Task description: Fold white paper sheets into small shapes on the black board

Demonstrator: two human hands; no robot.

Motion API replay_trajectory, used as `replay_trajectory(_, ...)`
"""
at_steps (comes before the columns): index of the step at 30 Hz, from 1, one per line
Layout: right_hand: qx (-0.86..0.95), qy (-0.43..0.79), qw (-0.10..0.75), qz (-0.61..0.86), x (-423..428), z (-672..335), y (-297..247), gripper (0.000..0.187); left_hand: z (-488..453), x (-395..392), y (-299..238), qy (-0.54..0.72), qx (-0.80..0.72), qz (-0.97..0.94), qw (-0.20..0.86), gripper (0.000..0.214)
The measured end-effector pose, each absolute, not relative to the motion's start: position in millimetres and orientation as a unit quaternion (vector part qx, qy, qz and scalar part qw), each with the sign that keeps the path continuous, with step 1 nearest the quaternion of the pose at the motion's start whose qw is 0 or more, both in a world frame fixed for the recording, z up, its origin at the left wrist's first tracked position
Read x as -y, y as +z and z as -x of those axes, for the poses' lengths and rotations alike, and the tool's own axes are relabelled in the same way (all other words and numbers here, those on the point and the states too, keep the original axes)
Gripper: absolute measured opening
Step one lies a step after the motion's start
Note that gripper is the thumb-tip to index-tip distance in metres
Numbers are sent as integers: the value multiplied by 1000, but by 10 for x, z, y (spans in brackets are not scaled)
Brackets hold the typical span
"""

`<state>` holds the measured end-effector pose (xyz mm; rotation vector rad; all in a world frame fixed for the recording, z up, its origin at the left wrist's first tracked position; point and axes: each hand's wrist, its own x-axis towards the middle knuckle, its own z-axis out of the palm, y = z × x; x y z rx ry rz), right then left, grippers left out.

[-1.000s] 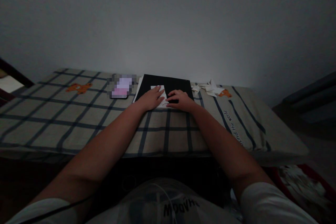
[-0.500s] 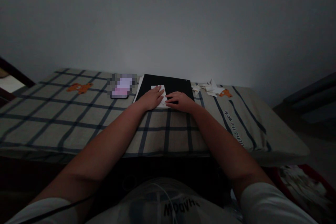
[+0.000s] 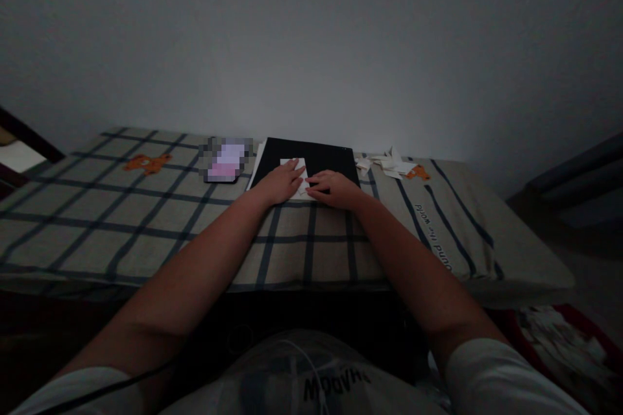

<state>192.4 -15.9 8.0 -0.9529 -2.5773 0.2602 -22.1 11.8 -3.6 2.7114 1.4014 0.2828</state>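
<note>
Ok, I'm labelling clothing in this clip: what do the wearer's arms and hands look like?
The left hand and right hand are bare, without gloves. Pale short sleeves leave the forearms uncovered. A thin dark cord crosses the left sleeve.

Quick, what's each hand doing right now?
Left hand: open, laid on the white paper.
Right hand: fingertips at the paper's right edge; whether they pinch it can't be told.
</note>
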Motion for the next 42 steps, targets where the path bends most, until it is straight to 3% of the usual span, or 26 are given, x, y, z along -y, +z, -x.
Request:
replay_trajectory(23,914,130,228,310,87,-1959,68,22,207,-113,9,91,-416,-905,-9,49)
replay_trajectory(28,918,114,249,287,39,-1963,1,22,249,-130,-14,91,-423,-901,19,61)
replay_trajectory(42,909,90,254,317,74,-1943,-15,22,286,-208,-70,122,-418,-898,69,60)
